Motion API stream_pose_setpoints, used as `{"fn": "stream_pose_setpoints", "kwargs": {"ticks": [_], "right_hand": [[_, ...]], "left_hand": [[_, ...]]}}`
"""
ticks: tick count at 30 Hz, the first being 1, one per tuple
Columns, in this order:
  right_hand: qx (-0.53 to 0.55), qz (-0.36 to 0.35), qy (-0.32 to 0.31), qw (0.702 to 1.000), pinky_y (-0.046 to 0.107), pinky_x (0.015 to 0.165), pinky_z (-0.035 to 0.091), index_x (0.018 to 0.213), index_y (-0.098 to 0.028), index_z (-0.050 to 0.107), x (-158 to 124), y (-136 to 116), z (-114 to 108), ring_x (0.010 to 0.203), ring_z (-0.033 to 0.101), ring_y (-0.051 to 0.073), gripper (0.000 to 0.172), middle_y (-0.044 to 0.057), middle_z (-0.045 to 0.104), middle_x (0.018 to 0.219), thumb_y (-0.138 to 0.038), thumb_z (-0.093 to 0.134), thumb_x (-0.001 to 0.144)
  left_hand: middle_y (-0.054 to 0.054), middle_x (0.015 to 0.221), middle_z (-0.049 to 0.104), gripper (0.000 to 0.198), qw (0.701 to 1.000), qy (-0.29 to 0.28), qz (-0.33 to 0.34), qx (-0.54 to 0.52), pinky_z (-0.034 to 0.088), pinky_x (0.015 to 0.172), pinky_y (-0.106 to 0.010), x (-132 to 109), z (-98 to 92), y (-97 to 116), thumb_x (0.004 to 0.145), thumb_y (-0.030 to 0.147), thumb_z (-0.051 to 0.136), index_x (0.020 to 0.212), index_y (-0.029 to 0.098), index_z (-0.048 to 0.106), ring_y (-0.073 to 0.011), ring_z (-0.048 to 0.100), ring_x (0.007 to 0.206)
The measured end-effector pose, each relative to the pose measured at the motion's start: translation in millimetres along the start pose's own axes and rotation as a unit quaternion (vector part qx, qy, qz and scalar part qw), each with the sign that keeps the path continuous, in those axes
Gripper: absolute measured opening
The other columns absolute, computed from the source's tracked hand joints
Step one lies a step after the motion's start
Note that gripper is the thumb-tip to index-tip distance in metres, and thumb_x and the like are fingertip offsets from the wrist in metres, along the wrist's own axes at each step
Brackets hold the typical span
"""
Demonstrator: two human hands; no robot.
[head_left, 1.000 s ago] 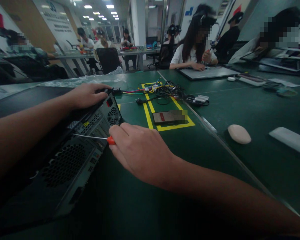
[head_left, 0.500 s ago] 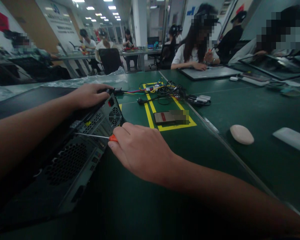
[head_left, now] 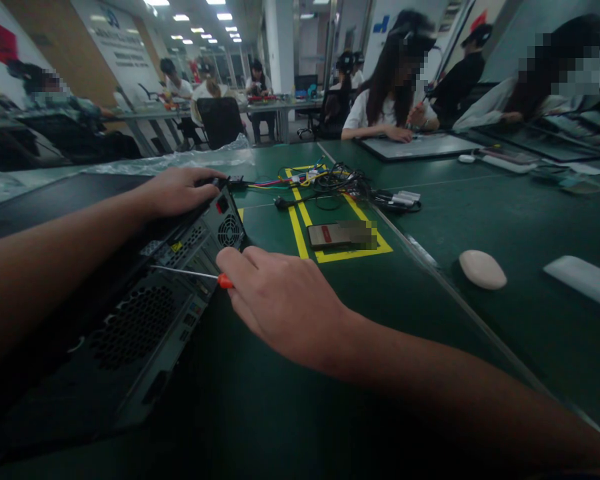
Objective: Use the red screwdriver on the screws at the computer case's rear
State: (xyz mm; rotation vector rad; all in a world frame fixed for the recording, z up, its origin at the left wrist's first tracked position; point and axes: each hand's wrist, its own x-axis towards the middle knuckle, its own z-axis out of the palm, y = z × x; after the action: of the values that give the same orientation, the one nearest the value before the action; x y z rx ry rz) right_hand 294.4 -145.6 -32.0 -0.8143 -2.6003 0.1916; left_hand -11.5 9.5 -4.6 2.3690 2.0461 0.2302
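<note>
A dark rectangular metal-and-plastic computer case (head_left: 130, 320) lies at the left of the green tabletop (head_left: 410, 300), its grey rear panel with a honeycomb vent and a round fan grille (head_left: 229, 231) turned toward the right. The left hand (head_left: 183, 190) rests on the case's far upper edge, thumb apart from the other fingers; the fingertips are partly hidden, so I cannot tell whether they clamp it. The right hand (head_left: 285, 303) is near the middle, fingers curled firmly around the orange handle of a thin-shafted screwdriver (head_left: 225, 281). Its metal shaft points left across the rear panel, the tip at the panel's upper border; whether it sits in a screw is too small to tell.

Farther off, a tangled bundle of black and coloured cables (head_left: 343, 180) lies beyond a dark flat phone (head_left: 325, 235) framed by yellow floor-style tape (head_left: 297, 233). To the right are a pale rounded object (head_left: 483, 269) and a long white object (head_left: 583, 283). Crumpled clear plastic (head_left: 205, 158) lies beyond the case.
</note>
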Motion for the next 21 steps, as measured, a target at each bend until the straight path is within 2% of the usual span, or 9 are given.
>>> {"fn": "stream_pose_setpoints", "kwargs": {"ticks": [5,12,21], "right_hand": [[-0.008,-0.009,0.009,1.0,0.036,0.065,0.035,0.15,-0.023,0.067,0.2,1.6,0.5,0.092,0.074,0.021,0.032,0.006,0.081,0.119,-0.019,0.046,0.125],[-0.008,0.013,-0.009,1.0,0.036,0.066,0.036,0.146,-0.022,0.068,1.5,-1.1,-4.4,0.09,0.073,0.02,0.029,0.006,0.081,0.116,-0.021,0.048,0.125],[-0.022,0.008,0.001,1.0,0.037,0.064,0.033,0.136,-0.02,0.07,1.3,-1.9,-5.7,0.089,0.075,0.022,0.026,0.006,0.081,0.112,-0.019,0.047,0.125]], "left_hand": [[-0.018,0.163,0.078,0.087,1.0,0.003,-0.002,-0.003,0.054,0.126,-0.058,-0.1,0.7,0.1,0.103,0.061,0.044,0.174,0.018,0.071,-0.0441,0.074,0.145],[-0.016,0.167,0.076,0.09,1.0,0.003,0.006,0.005,0.052,0.13,-0.055,0.3,0.8,-1.9,0.102,0.064,0.044,0.175,0.018,0.07,-0.0431,0.071,0.15],[-0.012,0.169,0.075,0.086,1.0,-0.001,-0.01,-0.005,0.052,0.129,-0.055,-2.4,-1.0,4.1,0.103,0.06,0.046,0.176,0.022,0.069,-0.0431,0.072,0.149]]}}
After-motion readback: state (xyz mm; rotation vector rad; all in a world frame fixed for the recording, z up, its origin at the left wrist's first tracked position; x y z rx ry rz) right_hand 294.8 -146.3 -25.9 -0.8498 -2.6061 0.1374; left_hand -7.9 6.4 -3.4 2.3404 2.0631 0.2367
